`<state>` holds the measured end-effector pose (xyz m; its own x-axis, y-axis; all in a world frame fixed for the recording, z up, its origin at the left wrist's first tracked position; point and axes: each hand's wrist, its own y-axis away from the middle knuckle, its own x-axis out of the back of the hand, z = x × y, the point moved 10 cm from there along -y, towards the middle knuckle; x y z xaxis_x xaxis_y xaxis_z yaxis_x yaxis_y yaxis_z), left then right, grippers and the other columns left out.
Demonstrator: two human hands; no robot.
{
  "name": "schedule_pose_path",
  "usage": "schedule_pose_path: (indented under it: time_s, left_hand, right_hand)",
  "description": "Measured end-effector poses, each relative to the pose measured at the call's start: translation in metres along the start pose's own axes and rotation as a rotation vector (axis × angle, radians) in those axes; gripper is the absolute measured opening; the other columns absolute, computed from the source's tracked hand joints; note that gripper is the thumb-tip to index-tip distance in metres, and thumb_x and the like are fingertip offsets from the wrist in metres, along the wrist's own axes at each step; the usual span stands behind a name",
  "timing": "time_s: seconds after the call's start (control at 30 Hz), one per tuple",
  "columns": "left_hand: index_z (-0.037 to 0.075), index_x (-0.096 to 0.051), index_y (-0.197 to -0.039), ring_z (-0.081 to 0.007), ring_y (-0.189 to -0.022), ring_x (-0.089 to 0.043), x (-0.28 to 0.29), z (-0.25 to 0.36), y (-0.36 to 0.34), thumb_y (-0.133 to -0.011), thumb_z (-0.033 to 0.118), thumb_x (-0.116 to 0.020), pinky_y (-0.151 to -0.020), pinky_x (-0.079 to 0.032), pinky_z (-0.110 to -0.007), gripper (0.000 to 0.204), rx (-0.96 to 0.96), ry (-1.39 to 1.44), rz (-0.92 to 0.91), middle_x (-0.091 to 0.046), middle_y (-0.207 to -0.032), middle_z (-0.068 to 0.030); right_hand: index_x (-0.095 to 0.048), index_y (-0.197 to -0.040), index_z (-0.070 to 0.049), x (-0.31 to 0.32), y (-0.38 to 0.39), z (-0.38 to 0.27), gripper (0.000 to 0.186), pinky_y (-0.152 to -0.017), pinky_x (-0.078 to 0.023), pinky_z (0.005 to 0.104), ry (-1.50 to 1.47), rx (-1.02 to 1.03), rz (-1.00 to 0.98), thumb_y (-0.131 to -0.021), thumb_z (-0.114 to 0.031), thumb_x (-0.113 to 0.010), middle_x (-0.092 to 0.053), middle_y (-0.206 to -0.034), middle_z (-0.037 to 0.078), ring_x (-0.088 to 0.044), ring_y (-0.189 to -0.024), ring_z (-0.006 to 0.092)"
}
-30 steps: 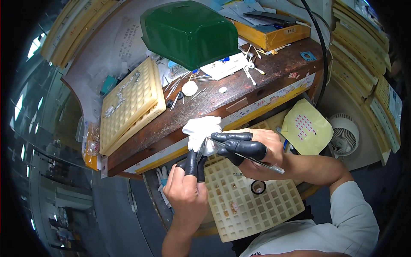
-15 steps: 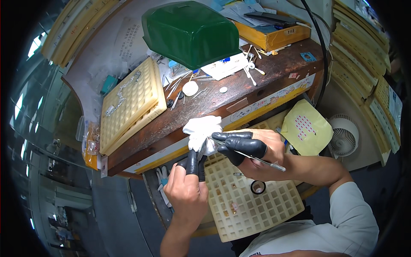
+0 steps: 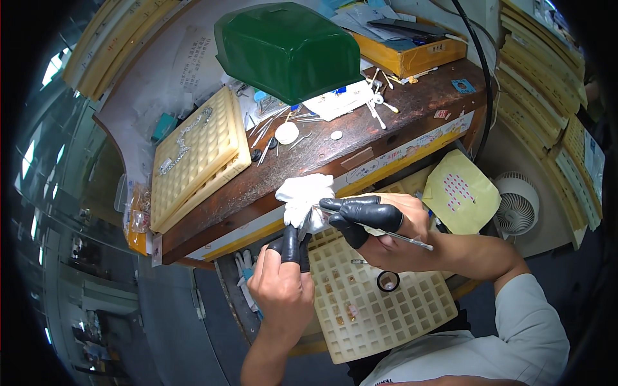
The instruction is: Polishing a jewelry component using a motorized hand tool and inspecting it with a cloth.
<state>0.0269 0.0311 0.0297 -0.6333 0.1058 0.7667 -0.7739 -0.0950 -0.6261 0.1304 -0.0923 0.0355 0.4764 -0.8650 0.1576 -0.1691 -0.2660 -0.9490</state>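
Pinches slim silver metal rod (image 3: pixel 405 238) in right hand (image 3: pixel 385 225), apparently applying it to crumpled white cloth (image 3: pixel 306 191). Cannot tell grip of left hand (image 3: pixel 283 286). Probably needs steadiness next.

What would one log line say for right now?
left hand: at white cloth | right hand: gripping thin tool | nearby: pale grid tray

1. The right hand (image 3: pixel 396 226), in black finger cots (image 3: pixel 380 214), grips a thin tool (image 3: pixel 415 241), slanting across it.
2. The left hand (image 3: pixel 283 283), also in cots, meets a white cloth (image 3: pixel 308 188) near the bench (image 3: pixel 418 106) edge; its exact grip is unclear.
3. Below, a grid tray (image 3: pixel 412 325) bears small pieces (image 3: pixel 351 312) and a black ring (image 3: pixel 388 289).
4. A chain (image 3: pixel 181 136) lies on another tray (image 3: pixel 217 143).
5. Swabs (image 3: pixel 391 108) lie near a green hood (image 3: pixel 290 51).
6. A fan (image 3: pixel 517 204) stands right.
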Motion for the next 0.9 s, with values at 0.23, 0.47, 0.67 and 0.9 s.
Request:
schedule_pose_path:
  time_s: [0.23,0.47,0.67,0.9]
  left_hand:
    - [-0.005,-0.054,-0.074,-0.0322,-0.058,-0.05,0.001,0.001,-0.001,-0.064,-0.01,-0.058,-0.051,-0.038,-0.043,0.012,0.009,0.015,0.013,-0.046,-0.07,-0.0142]
    - [-0.004,-0.053,-0.073,-0.0329,-0.058,-0.05,0.002,0.002,-0.001,-0.064,-0.01,-0.058,-0.051,-0.038,-0.043,0.012,-0.017,0.026,0.032,-0.045,-0.069,-0.0144]
    - [-0.003,-0.048,-0.067,-0.0325,-0.057,-0.048,0.005,0.003,-0.003,-0.062,-0.008,-0.058,-0.05,-0.037,-0.043,0.012,-0.002,0.014,0.014,-0.043,-0.068,-0.0141]
    - [0.002,-0.042,-0.061,-0.0321,-0.063,-0.048,0.003,0.003,-0.005,-0.055,-0.003,-0.063,-0.049,-0.037,-0.044,0.022,0.024,-0.009,-0.037,-0.041,-0.07,-0.0129]
  right_hand:
    - [-0.057,-0.109,0.005,0.001,0.0,-0.001,0.037,-0.059,-0.058,0.0357,0.046,-0.002,0.03,-0.075,0.008,-0.071,-0.07,-0.086,0.019,-0.073,-0.072,0.031]
    - [-0.063,-0.114,0.003,0.003,-0.004,0.003,0.042,-0.053,-0.05,0.0328,-0.015,-0.072,0.088,-0.073,0.01,-0.07,-0.066,-0.077,0.013,-0.065,-0.061,0.0258]
    - [-0.063,-0.116,0.004,0.001,-0.006,0.002,0.043,-0.055,-0.051,0.0328,-0.004,-0.064,0.074,-0.074,0.01,-0.07,-0.067,-0.079,0.013,-0.067,-0.064,0.0258]
    - [-0.059,-0.11,0.006,0.002,-0.003,-0.006,0.037,-0.06,-0.059,0.0326,0.056,0.041,0.046,-0.076,0.005,-0.074,-0.071,-0.087,0.017,-0.073,-0.07,0.0287]
